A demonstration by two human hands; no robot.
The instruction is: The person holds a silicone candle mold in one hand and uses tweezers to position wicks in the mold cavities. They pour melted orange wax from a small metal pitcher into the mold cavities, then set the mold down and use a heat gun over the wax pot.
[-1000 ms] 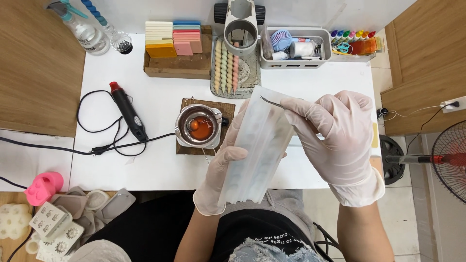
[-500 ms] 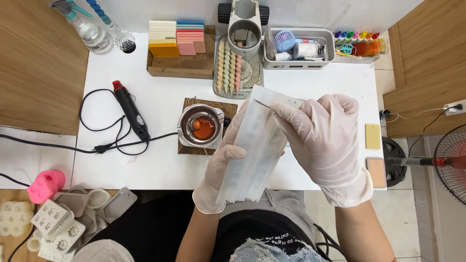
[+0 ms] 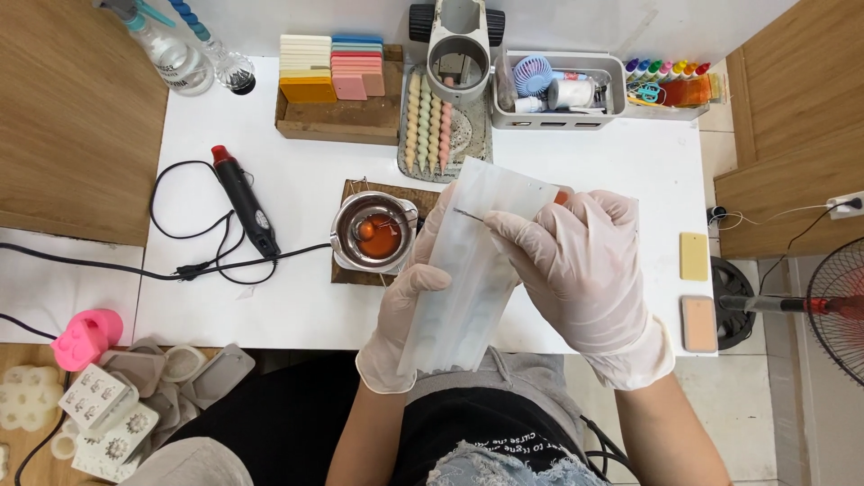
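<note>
left hand (image 3: 409, 315) gripped the mould (image 3: 472, 270) just right of the pot (image 3: 373, 232); right hand (image 3: 576, 265) had shifted lower, fingers pinched on a pin (image 3: 468, 213).

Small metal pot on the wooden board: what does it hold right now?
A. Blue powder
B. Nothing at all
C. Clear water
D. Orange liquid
D. The small metal pot on the wooden board holds a pool of orange liquid, just left of the translucent mould that the gloved left hand supports while the right hand pokes it with a thin metal pin.
</note>
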